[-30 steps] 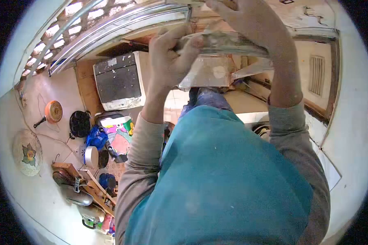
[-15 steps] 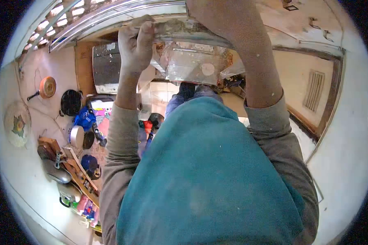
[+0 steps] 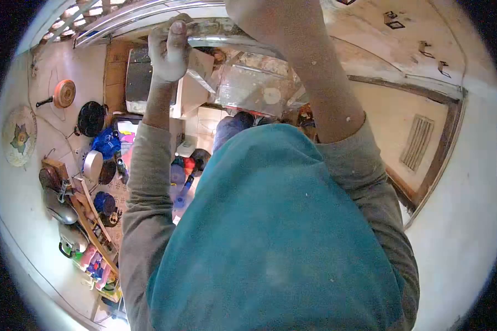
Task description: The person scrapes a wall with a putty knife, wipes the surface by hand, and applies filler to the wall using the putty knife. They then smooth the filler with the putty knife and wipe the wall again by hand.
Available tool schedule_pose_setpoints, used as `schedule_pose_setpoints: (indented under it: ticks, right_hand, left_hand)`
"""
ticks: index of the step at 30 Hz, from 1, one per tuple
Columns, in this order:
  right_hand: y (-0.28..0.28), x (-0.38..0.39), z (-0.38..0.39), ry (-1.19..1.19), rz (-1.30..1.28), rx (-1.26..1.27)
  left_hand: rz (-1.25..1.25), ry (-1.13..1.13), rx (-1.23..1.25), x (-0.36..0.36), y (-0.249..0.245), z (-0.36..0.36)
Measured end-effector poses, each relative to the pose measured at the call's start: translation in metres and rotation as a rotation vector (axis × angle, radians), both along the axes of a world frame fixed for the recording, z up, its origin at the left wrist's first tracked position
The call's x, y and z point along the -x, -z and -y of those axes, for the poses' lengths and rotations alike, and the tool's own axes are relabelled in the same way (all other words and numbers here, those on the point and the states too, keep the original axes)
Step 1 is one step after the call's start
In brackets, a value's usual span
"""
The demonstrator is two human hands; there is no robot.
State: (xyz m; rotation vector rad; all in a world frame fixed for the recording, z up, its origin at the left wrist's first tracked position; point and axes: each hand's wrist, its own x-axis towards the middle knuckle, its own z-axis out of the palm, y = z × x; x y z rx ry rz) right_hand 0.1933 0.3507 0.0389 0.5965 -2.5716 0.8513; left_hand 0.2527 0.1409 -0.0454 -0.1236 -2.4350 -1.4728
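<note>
My left hand [image 3: 170, 52] is raised at the upper left, fingers curled and thumb pointing up. It is beside the left end of a worn, stained ledge [image 3: 212, 26] with a pale, shiny front edge [image 3: 221, 42]. Whatever lies inside its fingers is hidden. My right hand [image 3: 259, 16] reaches over the right part of the same ledge. The top of the picture cuts off its fingers, so its grip cannot be made out. Behind the ledge run shiny metal rails [image 3: 132, 16].
Below the ledge stand a dusty, box-like appliance [image 3: 248, 91] and a dark-fronted appliance [image 3: 139, 74]. Pans, such as an orange one [image 3: 64, 94], hang on the left wall above a cluttered wooden shelf [image 3: 85, 212]. A framed door panel [image 3: 403, 127] is at right.
The view has shifted, so both hands and the ledge appear farther left and slightly higher. My left hand keeps its curled shape, and my right hand stays over the ledge.
</note>
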Motion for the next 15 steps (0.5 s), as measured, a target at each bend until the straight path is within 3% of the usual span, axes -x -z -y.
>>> schedule_pose_setpoints:
  ticks: [1, 3, 4, 7, 9, 11, 15]
  right_hand:
    - [0.002, 0.001, 0.001, 0.006, -0.003, 0.012]
    - [0.004, 0.001, 0.001, 0.009, -0.004, 0.032]
    - [0.005, 0.001, 0.001, 0.007, -0.041, 0.011]
    - [0.003, 0.000, 0.001, -0.011, -0.061, -0.006]
    - [0.002, 0.002, 0.003, -0.029, -0.051, -0.004]
    - [0.003, 0.003, 0.004, 0.004, -0.036, -0.028]
    - [0.000, 0.001, 0.004, 0.006, 0.006, -0.044]
  left_hand:
    - [-0.002, -0.005, 0.002, 0.001, 0.000, -0.009]
    - [-0.142, -0.002, -0.404, 0.001, 0.002, -0.021]
    - [-0.122, 0.087, -0.270, 0.002, -0.001, -0.011]
    - [-0.150, -0.001, -0.284, 0.001, -0.001, -0.017]
    - [-0.167, 0.105, -0.317, 0.004, 0.000, -0.004]
    - [-0.079, 0.186, -0.091, 0.002, -0.004, 0.007]
    - [-0.061, 0.049, -0.255, -0.003, 0.023, 0.008]
